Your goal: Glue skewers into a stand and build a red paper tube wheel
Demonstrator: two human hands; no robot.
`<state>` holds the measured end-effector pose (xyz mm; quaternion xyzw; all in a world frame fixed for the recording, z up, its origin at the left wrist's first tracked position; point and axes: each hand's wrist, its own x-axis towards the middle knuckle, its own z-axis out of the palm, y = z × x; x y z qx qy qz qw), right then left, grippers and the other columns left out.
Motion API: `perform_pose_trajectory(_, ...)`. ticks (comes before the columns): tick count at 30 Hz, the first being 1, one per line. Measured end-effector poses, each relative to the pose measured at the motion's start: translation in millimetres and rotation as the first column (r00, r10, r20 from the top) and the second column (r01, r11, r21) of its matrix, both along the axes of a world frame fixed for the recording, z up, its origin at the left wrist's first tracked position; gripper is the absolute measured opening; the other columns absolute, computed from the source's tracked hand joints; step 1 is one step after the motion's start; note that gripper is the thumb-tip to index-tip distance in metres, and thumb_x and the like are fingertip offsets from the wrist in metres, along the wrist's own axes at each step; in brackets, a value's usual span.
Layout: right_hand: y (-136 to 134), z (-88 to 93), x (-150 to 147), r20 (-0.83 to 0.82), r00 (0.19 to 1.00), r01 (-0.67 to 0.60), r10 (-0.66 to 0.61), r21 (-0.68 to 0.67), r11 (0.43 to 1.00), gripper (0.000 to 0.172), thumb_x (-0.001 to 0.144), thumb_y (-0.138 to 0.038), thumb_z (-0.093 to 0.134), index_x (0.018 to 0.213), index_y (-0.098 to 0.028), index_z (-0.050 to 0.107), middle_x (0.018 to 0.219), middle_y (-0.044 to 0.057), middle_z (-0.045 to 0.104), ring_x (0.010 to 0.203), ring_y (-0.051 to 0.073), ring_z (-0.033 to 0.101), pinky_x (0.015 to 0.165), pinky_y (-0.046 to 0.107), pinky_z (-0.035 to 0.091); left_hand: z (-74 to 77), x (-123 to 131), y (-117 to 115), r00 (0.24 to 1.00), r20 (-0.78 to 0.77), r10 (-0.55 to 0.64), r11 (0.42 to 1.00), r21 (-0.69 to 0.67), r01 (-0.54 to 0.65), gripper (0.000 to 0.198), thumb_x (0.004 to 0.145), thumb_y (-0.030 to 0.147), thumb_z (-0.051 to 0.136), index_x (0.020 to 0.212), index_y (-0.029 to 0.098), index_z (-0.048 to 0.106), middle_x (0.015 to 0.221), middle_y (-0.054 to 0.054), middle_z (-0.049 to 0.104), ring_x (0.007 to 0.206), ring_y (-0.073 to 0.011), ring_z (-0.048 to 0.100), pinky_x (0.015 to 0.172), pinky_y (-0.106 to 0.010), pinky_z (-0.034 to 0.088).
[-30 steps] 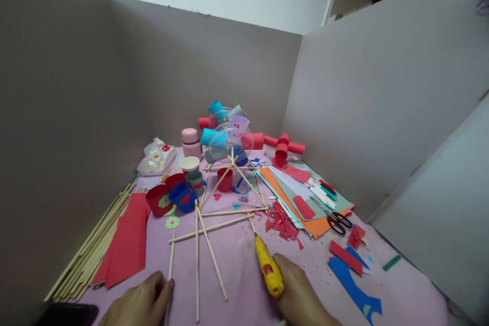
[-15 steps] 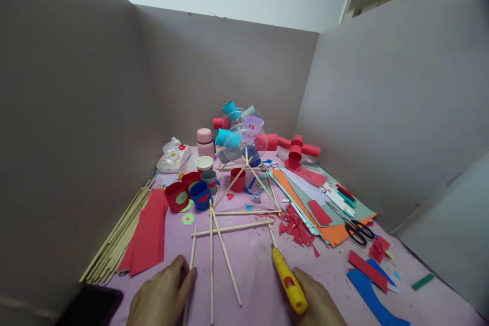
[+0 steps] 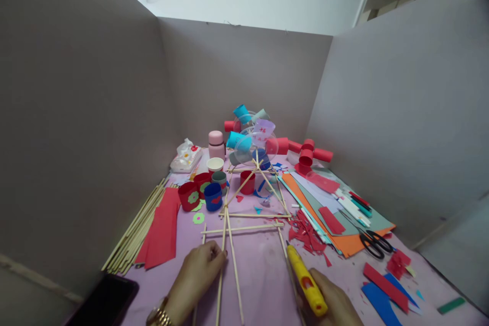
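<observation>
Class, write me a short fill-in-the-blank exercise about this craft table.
1. The right hand holds a ____ glue gun.
2. The left hand touches thin wooden ____.
3. The black-handled ____ lie on the orange paper.
4. A gold ____ sits on the left wrist.

Missing words: yellow; sticks; scissors; watch

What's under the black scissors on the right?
The scissors lie on the near corner of a fanned stack of paper sheets, orange and grey-green showing. The pink table cover beneath that stack is hidden.
</observation>
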<state>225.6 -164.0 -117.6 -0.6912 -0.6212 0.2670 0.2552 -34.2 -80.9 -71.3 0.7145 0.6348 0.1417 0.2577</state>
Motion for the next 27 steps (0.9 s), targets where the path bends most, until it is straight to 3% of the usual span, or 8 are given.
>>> perform_pose_trajectory(3, 4, 7.5, -4, -0.062, 0.998, -0.014, 0.016, 0.032, 0.999, 0.010, 0.072, -0.033, 0.048, 0.071, -0.024, 0.044, 0.068, 0.002, 0.060, 0.060, 0.018, 0.054, 0.055, 0.026, 0.038, -0.1, -3, -8, 0.995, 0.093, -0.018, 0.999, -0.038, 0.022, 0.030, 0.082, 0.041, 0.035, 0.068, 0.020, 0.051, 0.057, 0.002, 0.055, 0.058, -0.0164, 0.053, 0.053, -0.024, 0.034)
perform_pose_trajectory(7, 11, 21.2, -16, -0.158, 0.987, -0.024, 0.039, 0.090, 0.996, 0.012, 0.070, -0.034, 0.049, 0.071, -0.023, 0.044, 0.065, 0.000, 0.056, 0.058, 0.016, 0.050, 0.054, 0.025, 0.036, 6.5, -3, -17, 0.937, 0.345, -0.057, 0.996, -0.048, 0.078, 0.031, 0.082, 0.046, 0.040, 0.067, 0.020, 0.047, 0.054, 0.006, 0.041, 0.052, -0.0124, 0.041, 0.051, -0.023, 0.031)
perform_pose_trajectory(12, 19, 49.4, -25, -0.417, 0.908, -0.013, 0.050, 0.089, 0.996, 0.013, 0.069, -0.031, 0.055, 0.077, -0.021, 0.051, 0.066, -0.002, 0.055, 0.059, 0.014, 0.050, 0.055, 0.024, 0.038, 20.1, 3, -16, 0.870, 0.488, -0.073, 0.997, 0.002, 0.082, 0.028, 0.083, 0.046, 0.045, 0.073, 0.020, 0.049, 0.056, 0.006, 0.043, 0.051, -0.0108, 0.040, 0.050, -0.022, 0.033)
perform_pose_trajectory(17, 25, 70.7, -36, -0.628, 0.778, 0.051, 0.007, 0.075, 0.996, 0.027, 0.067, -0.029, 0.064, 0.090, -0.020, 0.055, 0.064, -0.005, 0.051, 0.060, 0.013, 0.050, 0.056, 0.024, 0.040, 38.3, 19, -11, 0.868, 0.482, -0.119, 0.992, 0.102, 0.080, 0.027, 0.083, 0.045, 0.046, 0.073, 0.021, 0.050, 0.058, 0.004, 0.050, 0.053, -0.0117, 0.047, 0.051, -0.022, 0.038)
perform_pose_trajectory(21, 29, 77.7, -50, -0.712, 0.700, 0.009, 0.056, 0.088, 0.996, 0.031, 0.064, -0.025, 0.068, 0.091, -0.020, 0.054, 0.061, -0.007, 0.050, 0.054, 0.011, 0.048, 0.052, 0.022, 0.039, 48.3, 38, -13, 0.876, 0.431, -0.218, 0.970, 0.194, 0.146, 0.026, 0.085, 0.043, 0.045, 0.073, 0.021, 0.052, 0.057, 0.005, 0.049, 0.052, -0.0113, 0.047, 0.050, -0.022, 0.037)
perform_pose_trajectory(24, 33, 78.7, -54, -0.718, 0.689, -0.017, 0.097, 0.118, 0.993, 0.025, 0.066, -0.023, 0.064, 0.088, -0.020, 0.052, 0.062, -0.007, 0.052, 0.054, 0.011, 0.053, 0.052, 0.022, 0.042, 51.5, 43, -15, 0.883, 0.355, -0.308, 0.939, 0.264, 0.221, 0.026, 0.086, 0.041, 0.044, 0.073, 0.021, 0.054, 0.059, 0.004, 0.053, 0.054, -0.0113, 0.048, 0.052, -0.021, 0.037)
perform_pose_trajectory(27, 40, 78.3, -49, -0.664, 0.737, 0.003, 0.126, 0.189, 0.982, 0.013, 0.069, -0.021, 0.059, 0.079, -0.020, 0.049, 0.068, -0.005, 0.055, 0.056, 0.012, 0.058, 0.055, 0.024, 0.046, 55.0, 35, -12, 0.908, 0.250, -0.335, 0.917, 0.306, 0.254, 0.024, 0.087, 0.039, 0.044, 0.075, 0.021, 0.054, 0.064, 0.003, 0.057, 0.057, -0.0113, 0.051, 0.055, -0.021, 0.038)
